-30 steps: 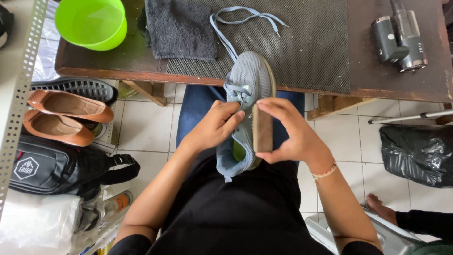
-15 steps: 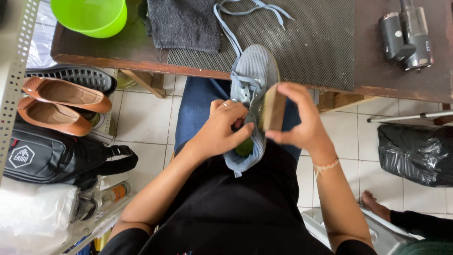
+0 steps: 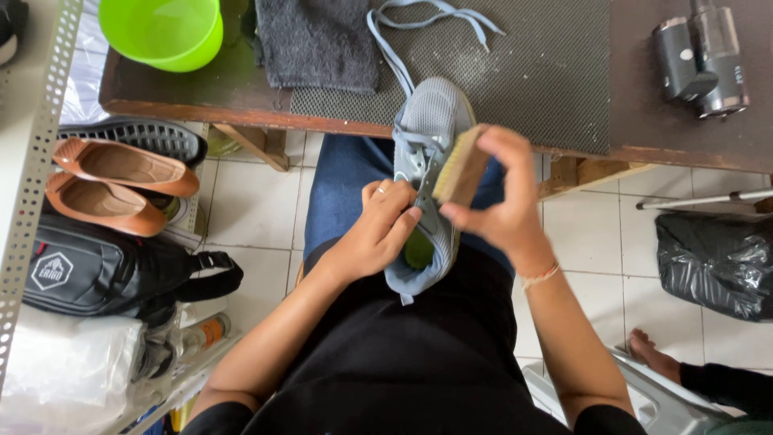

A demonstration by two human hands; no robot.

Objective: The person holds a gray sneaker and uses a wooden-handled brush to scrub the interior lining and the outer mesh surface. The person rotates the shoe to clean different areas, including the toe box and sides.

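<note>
Below, left hand (image 3: 374, 234) gripping grey shoe (image 3: 427, 153); right hand (image 3: 499, 193) gripping wooden brush (image 3: 459, 165); green bowl (image 3: 161, 32) apart.

Grey knit-mesh shoe (image 3: 431, 121), matt; wooden brush (image 3: 460, 165); rough rubber mat (image 3: 523, 72); glossy green plastic bowl (image 3: 165, 28).

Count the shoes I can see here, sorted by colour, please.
Grey-blue sneaker, gripped by the left hand while the right hand holds a wooden brush against it: 1
Tan flat shoes on the floor: 2
Black shoe, sole up: 1
Total: 4
</note>
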